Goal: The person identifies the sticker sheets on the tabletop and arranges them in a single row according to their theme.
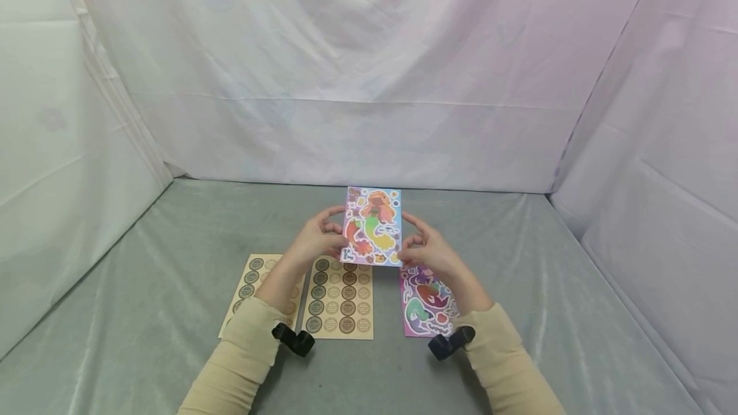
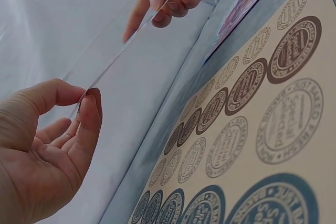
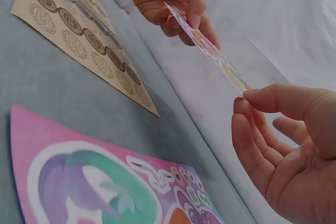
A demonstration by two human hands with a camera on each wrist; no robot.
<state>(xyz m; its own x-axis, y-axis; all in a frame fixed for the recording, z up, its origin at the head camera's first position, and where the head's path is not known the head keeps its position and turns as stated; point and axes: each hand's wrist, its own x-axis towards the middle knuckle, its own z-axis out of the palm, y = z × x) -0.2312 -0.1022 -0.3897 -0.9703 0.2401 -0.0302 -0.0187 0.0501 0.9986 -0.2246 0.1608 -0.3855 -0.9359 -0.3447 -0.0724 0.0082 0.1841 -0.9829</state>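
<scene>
A mermaid sticker sheet [image 1: 372, 226] is held up above the table between both hands, its printed face toward the head camera. My left hand [image 1: 318, 237] pinches its left edge between thumb and fingers; in the left wrist view the sheet is seen nearly edge-on, with the left hand [image 2: 58, 140] at its near corner. On the opposite edge, my right hand [image 1: 432, 250] pinches near the lower corner, as the right wrist view shows with thumb and fingertips of the right hand [image 3: 286, 140] together on it.
Two tan sheets of round label stickers, one at left [image 1: 254, 280] and one beside it [image 1: 340, 303], lie on the grey cloth-covered table [image 1: 173, 312]. A pink-purple sticker sheet [image 1: 423, 303] lies under the right forearm. White curtains [image 1: 369, 139] enclose the back and sides.
</scene>
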